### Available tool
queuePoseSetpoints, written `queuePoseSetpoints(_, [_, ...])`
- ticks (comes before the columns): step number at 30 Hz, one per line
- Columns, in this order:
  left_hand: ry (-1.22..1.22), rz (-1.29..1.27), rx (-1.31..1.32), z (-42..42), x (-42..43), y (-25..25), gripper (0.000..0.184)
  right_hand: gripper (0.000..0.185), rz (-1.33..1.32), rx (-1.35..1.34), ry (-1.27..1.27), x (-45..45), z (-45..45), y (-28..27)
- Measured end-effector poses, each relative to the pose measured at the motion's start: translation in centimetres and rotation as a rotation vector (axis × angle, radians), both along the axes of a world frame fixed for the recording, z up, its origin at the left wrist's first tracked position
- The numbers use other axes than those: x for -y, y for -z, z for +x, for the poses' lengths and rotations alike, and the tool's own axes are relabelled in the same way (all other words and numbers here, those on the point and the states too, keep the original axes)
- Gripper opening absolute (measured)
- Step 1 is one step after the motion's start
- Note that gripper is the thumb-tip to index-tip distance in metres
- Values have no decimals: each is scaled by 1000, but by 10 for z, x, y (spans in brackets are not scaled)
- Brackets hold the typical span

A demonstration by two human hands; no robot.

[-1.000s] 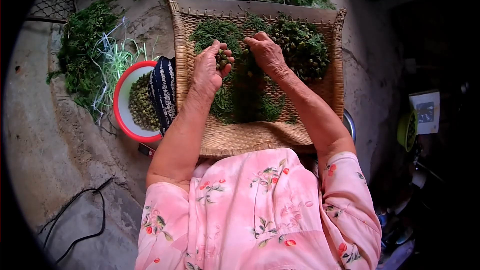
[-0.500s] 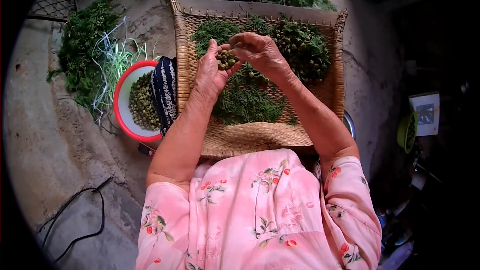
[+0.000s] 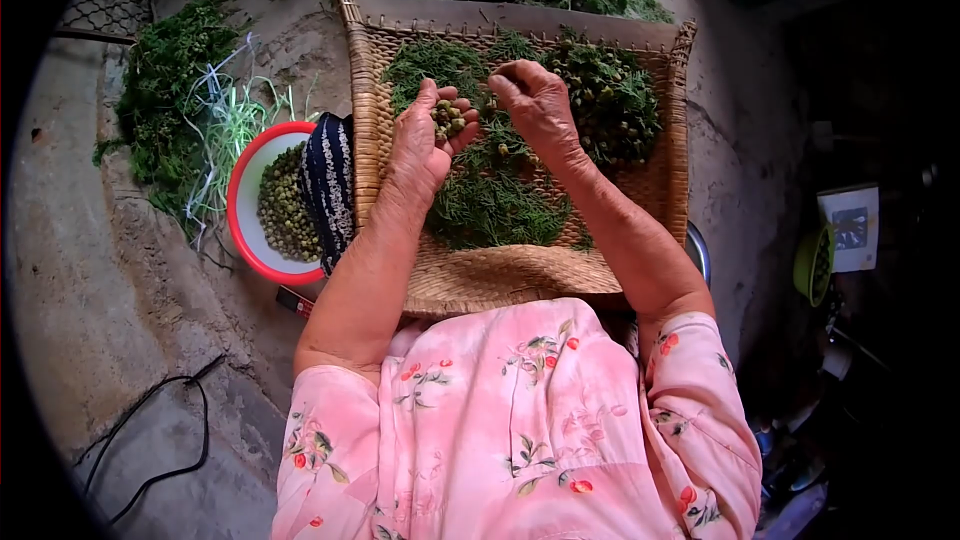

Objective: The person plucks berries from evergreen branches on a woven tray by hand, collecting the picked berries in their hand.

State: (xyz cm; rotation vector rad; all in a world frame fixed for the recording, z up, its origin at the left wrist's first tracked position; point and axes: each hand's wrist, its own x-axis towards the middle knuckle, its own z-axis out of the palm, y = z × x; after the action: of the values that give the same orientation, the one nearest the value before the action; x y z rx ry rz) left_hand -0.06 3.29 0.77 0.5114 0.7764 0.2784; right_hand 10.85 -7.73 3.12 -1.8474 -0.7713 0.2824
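Cupped into a shallow hollow, the left grip [image 3: 425, 145] had its fingers curled up around a handful of small cones [image 3: 447, 121], knobbly, roundish and dull green going to yellow. Just beside it hung the right grip [image 3: 540, 108], thumb and forefinger drawn close together; from where I stood I couldn't tell whether anything was pinched between their tips. Under both lay a wide wicker basket [image 3: 366, 145], tightly woven and tan, its sides bound in thick ribbed cane, its near lip bulging smoothly close to a pink shirt [image 3: 480, 410] of soft, creased floral cloth. Feathery green sprigs [image 3: 495, 210] lay matted across its middle, while towards its far right corner sat a lumpier heap of twigs [image 3: 605, 105], studded with more cones. Left of the basket stood a smooth, round bowl [image 3: 238, 180], white inside with a red rim, holding loose, pebbly cones, a dark patterned cloth [image 3: 327, 180] draped over its right edge. Stringy pale strands [image 3: 235, 130] tangled near a bushy green pile [image 3: 160, 90] on rough, cracked concrete [image 3: 120, 290].
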Motion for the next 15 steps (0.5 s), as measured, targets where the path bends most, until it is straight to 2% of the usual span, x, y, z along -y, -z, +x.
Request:
queuePoseSetpoints(2, [-32, 12, -5, -1, -7, 1, 38, 19, 33, -243, 23, 5, -1, -11])
queuePoseSetpoints(5, [-111, 10, -22, -2, -13, -5, 37, 18, -207, -445, -346, 14, 13, -16])
queuePoseSetpoints(6, [-112, 9, -22, -1, -12, -5, 37, 18, -208, -445, -347, 14, 18, -8])
queuePoseSetpoints(8, [-67, 13, -26, -1, -10, -3, 36, 16, -144, 84, -138, 14, 28, 20])
queuePoseSetpoints(10, [-38, 20, -38, -1, -8, -3, 35, 13, -164, 116, -94, 14, 31, 28])
queuePoseSetpoints(12, [-9, 28, -49, 0, -6, -1, 35, 8, -351, 446, -136, 12, 31, 36])
queuePoseSetpoints(13, [14, 38, -74, 0, -4, 0, 35, 7, -319, 495, -191, 13, 26, 36])
queuePoseSetpoints(15, [55, 60, -104, 2, -2, 3, 35, 11, -463, 477, -199, 9, 15, 37])
